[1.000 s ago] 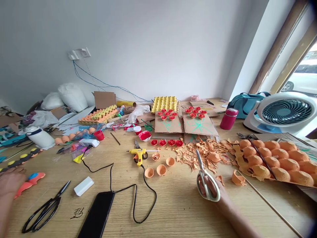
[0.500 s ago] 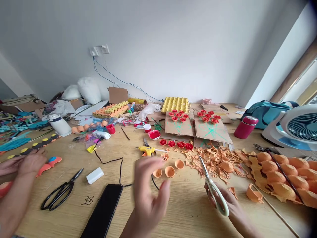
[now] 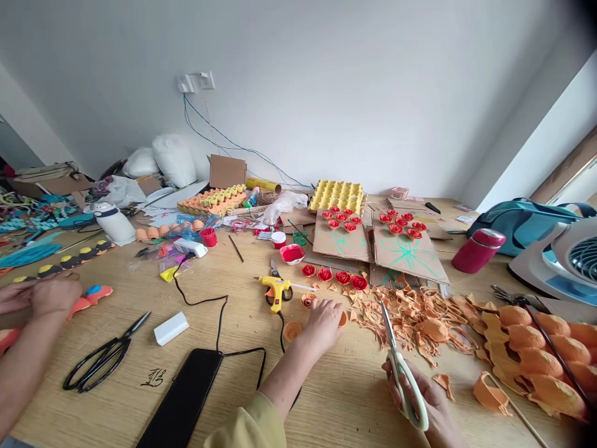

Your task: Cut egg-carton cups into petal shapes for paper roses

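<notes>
My right hand holds a pair of scissors with pale handles, the blades pointing away from me and slightly apart. Reaching over the small orange egg-carton cups is my left hand, palm down, its fingers curved and slightly apart. It covers at least one cup, and whether the fingertips touch it is hidden. One egg-carton cup shows left of the hand, and a rolled orange paper flower lies just beyond. A yellow glue gun rests behind them, on dark-handled pruners.
Orange scraps and an egg carton spread at right. Red flowers stand before painted cardboard. A phone, black scissors and a white block lie left; another person's hands work farther left.
My left hand has moved from raised in front of me, forward and down onto the egg-carton cups. The right hand still holds the scissors in nearly the same place. The view has shifted slightly.
</notes>
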Action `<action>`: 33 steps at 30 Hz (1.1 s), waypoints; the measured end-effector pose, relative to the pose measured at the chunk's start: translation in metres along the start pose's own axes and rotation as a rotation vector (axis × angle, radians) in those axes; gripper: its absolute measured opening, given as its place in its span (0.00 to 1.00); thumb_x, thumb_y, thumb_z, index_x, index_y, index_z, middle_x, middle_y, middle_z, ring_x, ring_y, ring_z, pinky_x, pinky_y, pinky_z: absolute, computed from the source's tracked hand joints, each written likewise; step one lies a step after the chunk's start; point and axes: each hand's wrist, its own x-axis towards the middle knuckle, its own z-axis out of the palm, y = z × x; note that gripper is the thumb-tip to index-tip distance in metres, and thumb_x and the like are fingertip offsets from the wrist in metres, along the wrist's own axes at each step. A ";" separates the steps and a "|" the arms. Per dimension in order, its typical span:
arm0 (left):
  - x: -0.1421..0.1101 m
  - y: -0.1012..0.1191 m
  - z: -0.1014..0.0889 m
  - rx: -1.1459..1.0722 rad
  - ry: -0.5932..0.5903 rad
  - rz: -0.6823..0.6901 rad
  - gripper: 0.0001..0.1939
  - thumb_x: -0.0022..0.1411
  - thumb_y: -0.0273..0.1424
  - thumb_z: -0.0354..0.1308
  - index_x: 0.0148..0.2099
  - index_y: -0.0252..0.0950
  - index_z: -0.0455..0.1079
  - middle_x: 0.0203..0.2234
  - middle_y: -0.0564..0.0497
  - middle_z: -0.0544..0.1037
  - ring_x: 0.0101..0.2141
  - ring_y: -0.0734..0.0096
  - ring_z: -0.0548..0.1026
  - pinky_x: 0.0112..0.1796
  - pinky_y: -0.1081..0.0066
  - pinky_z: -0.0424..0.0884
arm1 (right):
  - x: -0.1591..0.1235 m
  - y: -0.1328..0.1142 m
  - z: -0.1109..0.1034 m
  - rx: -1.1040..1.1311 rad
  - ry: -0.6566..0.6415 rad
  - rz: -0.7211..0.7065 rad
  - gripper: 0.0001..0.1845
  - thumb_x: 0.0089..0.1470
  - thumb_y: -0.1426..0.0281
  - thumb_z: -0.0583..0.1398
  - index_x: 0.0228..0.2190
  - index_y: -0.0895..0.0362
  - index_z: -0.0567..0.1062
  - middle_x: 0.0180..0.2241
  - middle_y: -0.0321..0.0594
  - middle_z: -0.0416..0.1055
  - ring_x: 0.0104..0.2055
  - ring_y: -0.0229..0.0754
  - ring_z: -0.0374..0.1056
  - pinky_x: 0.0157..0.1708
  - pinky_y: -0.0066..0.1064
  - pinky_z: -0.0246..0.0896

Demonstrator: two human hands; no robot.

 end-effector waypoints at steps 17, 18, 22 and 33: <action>-0.069 0.012 0.001 -0.551 0.338 -0.053 0.16 0.56 0.27 0.66 0.46 0.39 0.66 0.41 0.48 0.75 0.44 0.61 0.73 0.46 0.64 0.68 | -0.006 -0.003 0.025 -0.586 -0.094 -0.178 0.16 0.60 0.54 0.57 0.35 0.54 0.71 0.27 0.34 0.66 0.29 0.39 0.60 0.29 0.29 0.57; -0.069 0.013 0.001 -0.556 0.333 -0.042 0.15 0.57 0.27 0.65 0.45 0.39 0.66 0.41 0.48 0.74 0.43 0.62 0.73 0.46 0.64 0.67 | -0.006 -0.002 0.025 -0.618 -0.094 -0.190 0.15 0.60 0.55 0.58 0.34 0.54 0.71 0.28 0.34 0.67 0.30 0.39 0.60 0.30 0.29 0.57; -0.070 0.016 0.004 -0.603 0.293 -0.050 0.11 0.58 0.24 0.62 0.42 0.38 0.66 0.37 0.51 0.74 0.39 0.65 0.71 0.42 0.67 0.66 | -0.006 0.002 0.025 -0.629 -0.090 -0.198 0.13 0.61 0.57 0.57 0.37 0.54 0.70 0.31 0.36 0.69 0.32 0.40 0.62 0.32 0.29 0.59; -0.075 0.019 0.000 -0.738 0.142 -0.059 0.15 0.61 0.28 0.57 0.51 0.36 0.67 0.36 0.50 0.71 0.34 0.67 0.69 0.38 0.68 0.67 | -0.005 -0.002 0.025 -0.699 -0.026 -0.251 0.15 0.62 0.56 0.55 0.36 0.55 0.70 0.27 0.34 0.69 0.28 0.39 0.62 0.28 0.29 0.57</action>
